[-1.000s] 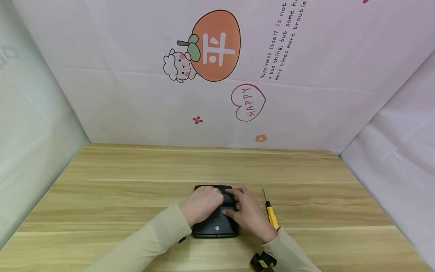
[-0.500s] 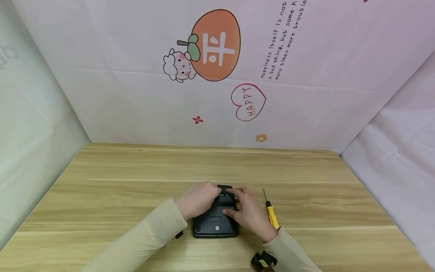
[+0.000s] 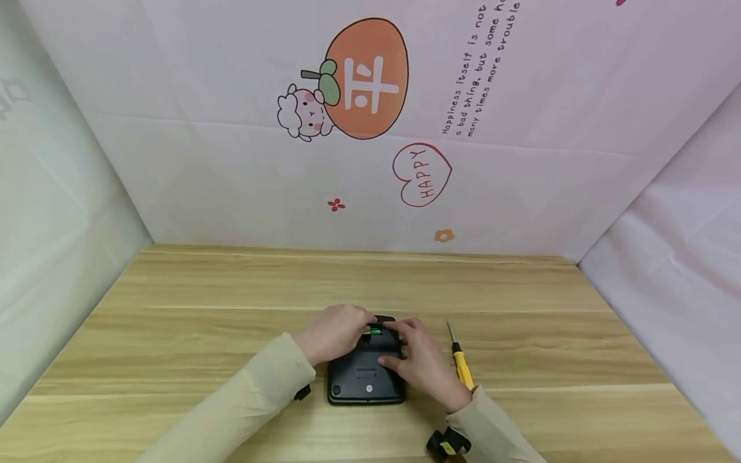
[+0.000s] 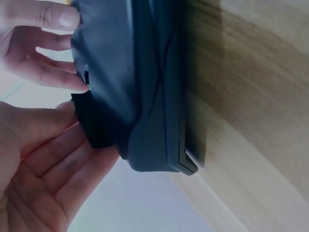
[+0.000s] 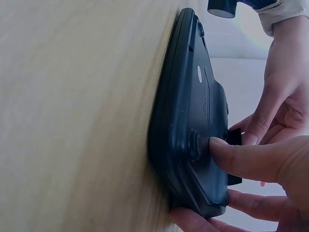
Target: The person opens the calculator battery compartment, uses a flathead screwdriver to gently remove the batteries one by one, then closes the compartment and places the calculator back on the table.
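A black calculator [image 3: 359, 376] lies face down on the wooden table. Near its far end an open compartment shows a green battery [image 3: 375, 332]. My left hand [image 3: 332, 334] pinches a small black battery cover [image 4: 91, 121] between thumb and fingers; in both wrist views the cover stands tilted up at the compartment. From the right side, my right hand [image 3: 425, 360] grips the calculator, its thumb on the back panel and other fingers at the far edge, as the right wrist view shows. The left hand partly hides the compartment in the head view.
A screwdriver [image 3: 461, 363] with a yellow handle lies to the right of the right hand, tip pointing away. Black wrist camera parts [image 3: 448, 444] show by the right sleeve. A white printed cloth [image 3: 231, 180] stands behind the table [image 3: 202, 308].
My left hand has drawn back to the left and slightly away, lifting the battery cover and uncovering the green battery. The right hand stays in place on the calculator.
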`<state>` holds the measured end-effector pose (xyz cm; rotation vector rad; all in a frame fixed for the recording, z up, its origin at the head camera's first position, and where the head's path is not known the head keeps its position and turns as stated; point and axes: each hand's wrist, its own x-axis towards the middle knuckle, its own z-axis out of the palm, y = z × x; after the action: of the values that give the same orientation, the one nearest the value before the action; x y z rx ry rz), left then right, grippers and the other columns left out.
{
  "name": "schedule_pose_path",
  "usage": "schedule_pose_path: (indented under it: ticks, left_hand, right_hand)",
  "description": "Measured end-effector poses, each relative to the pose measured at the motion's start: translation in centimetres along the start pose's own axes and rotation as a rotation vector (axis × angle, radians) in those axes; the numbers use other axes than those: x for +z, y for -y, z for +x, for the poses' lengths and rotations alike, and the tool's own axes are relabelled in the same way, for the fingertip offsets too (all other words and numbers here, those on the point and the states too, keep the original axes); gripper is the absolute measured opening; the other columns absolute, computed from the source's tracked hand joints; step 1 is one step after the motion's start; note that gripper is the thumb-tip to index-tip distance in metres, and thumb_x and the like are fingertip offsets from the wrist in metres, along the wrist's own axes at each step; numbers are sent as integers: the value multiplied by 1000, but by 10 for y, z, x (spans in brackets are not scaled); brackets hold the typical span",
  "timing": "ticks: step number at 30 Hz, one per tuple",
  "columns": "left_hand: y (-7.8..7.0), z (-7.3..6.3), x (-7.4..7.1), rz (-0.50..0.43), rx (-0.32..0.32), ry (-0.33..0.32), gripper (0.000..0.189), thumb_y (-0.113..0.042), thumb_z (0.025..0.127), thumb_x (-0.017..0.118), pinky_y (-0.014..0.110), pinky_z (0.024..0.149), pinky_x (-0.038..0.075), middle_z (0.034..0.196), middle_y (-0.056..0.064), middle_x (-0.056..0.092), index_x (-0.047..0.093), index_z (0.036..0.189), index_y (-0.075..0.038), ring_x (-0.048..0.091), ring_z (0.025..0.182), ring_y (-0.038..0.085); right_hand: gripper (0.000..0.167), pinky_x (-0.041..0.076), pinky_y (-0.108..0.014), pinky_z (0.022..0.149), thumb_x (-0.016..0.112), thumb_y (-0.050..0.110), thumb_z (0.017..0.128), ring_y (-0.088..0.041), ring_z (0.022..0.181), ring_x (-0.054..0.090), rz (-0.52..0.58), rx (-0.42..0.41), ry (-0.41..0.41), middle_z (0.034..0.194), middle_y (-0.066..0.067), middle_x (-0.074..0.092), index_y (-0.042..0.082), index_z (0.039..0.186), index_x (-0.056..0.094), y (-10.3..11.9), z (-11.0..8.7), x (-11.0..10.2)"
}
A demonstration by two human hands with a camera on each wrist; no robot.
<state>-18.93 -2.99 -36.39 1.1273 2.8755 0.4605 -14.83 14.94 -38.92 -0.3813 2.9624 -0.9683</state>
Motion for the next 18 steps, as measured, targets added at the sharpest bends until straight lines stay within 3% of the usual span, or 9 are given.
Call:
schedule_pose_path:
  ticks: [7,12,18]
  left_hand:
    - [3,-2,-7,-93,-54,7,20,-8,95,58,35,80,54,106,8,70,70,110,-4,67,95,19]
    - [7,-6,-11,-112,-68,-33,18,-6,93,60,35,78,54,103,8,70,69,108,-4,66,91,19]
    - [11,-14,-13,-98,-75,-46,21,-6,93,61,38,83,54,109,12,68,67,112,0,66,100,24]
  right_hand:
    - [56,54,-39,77,81,12,76,-25,95,62,12,5,6,121,-15,55,5,127,60,1,0,0]
    - [56,53,-38,76,82,13,76,-24,93,61,11,5,3,120,-14,55,6,127,60,1,0,0]
    - [56,53,-39,76,81,13,76,-25,94,61,8,-6,3,120,-15,55,5,127,60,0,0,-1]
